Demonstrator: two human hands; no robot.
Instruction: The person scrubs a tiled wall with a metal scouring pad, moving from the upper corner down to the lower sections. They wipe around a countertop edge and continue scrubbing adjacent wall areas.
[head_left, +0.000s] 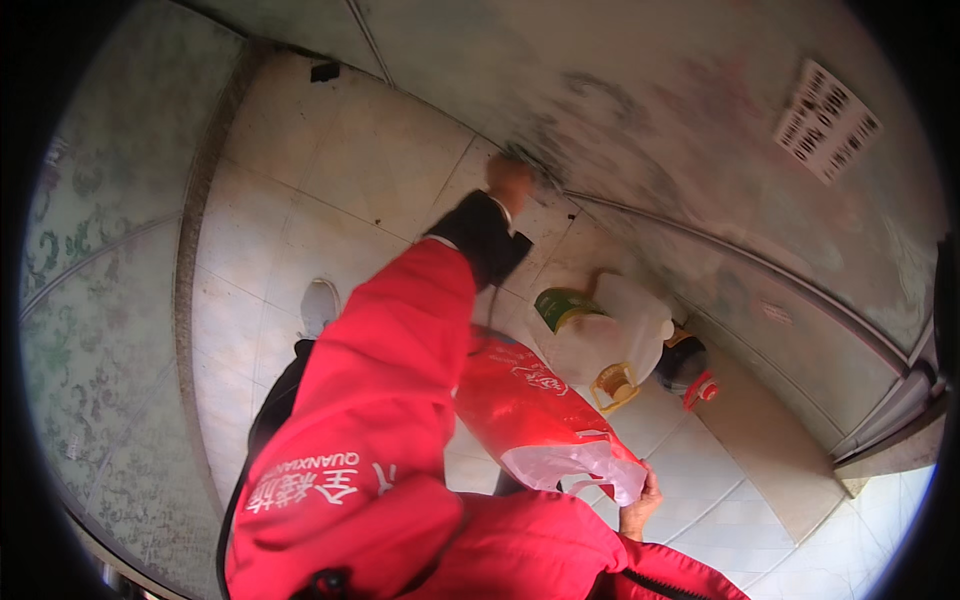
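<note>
My left hand (510, 182) is blurred, stretched down to the tiled floor at the foot of the patterned wall panel. Dark streaks lie beside its fingers; I cannot tell whether it grips anything. My right hand (640, 501) holds the open rim of a red plastic bag (536, 401) with white print and a pale inside. The bag's far end is partly behind my left sleeve, and its contents are hidden. Just past the bag stand a large translucent plastic jug (637, 315) with a green label and a yellow-handled bottle cap (621, 386). Beside them is a dark bottle (681, 356) with a red cap.
Patterned panels rise on the left (97, 247) and on the far right side (675, 97), where a printed notice (828, 122) is stuck. A small black object (325, 72) lies in the far floor corner. A grey shoe (320, 304) shows left of my arm.
</note>
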